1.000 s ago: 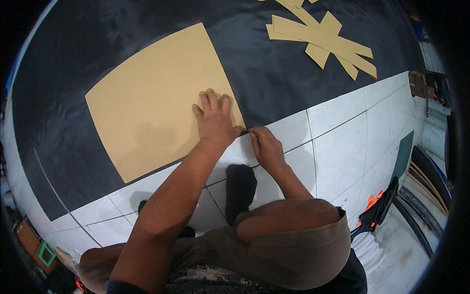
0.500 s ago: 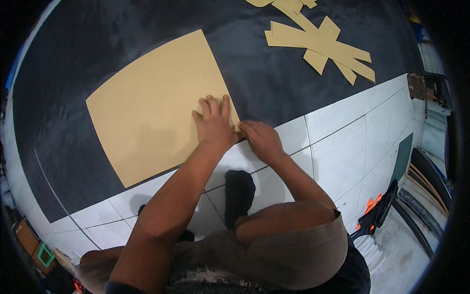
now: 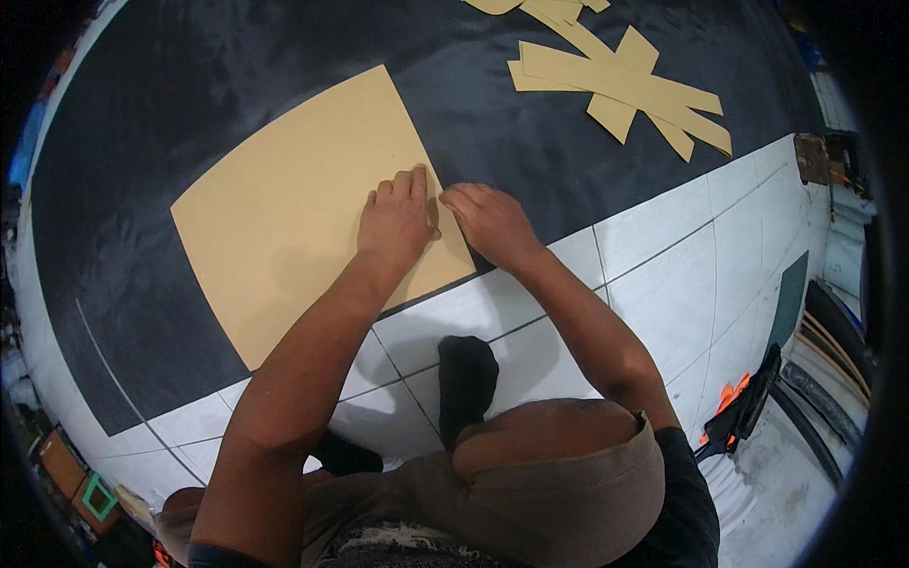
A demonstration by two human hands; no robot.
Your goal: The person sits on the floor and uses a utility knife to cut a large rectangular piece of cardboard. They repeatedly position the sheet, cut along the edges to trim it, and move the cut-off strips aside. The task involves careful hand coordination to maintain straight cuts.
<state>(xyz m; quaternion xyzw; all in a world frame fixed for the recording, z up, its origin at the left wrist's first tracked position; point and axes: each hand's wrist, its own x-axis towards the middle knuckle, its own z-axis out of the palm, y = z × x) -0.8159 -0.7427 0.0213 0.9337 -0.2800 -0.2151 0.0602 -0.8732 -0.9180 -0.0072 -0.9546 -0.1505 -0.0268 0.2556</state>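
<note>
A large tan card pattern piece [image 3: 284,208] with one curved far edge lies flat on a sheet of black material [image 3: 104,284]. My left hand [image 3: 395,216] presses on the card close to its right edge, fingers stretched out and thumb apart. Right beside it, my right hand [image 3: 488,222] is closed in a pinch at that same edge, partly over the black sheet. Whatever sits between its fingertips is hidden from this view.
Several narrow tan card pieces [image 3: 620,85] lie crossed in a pile at the far right of the sheet. White floor tiles [image 3: 653,237] border its near edge, where my dark-socked foot [image 3: 467,379] rests. Dark curved strips [image 3: 810,426] and an orange-and-black object [image 3: 734,407] are at the right.
Both hands have moved away from me along the card's right edge, leaving its near right corner uncovered. The right hand stays pinched; the left still presses on the card.
</note>
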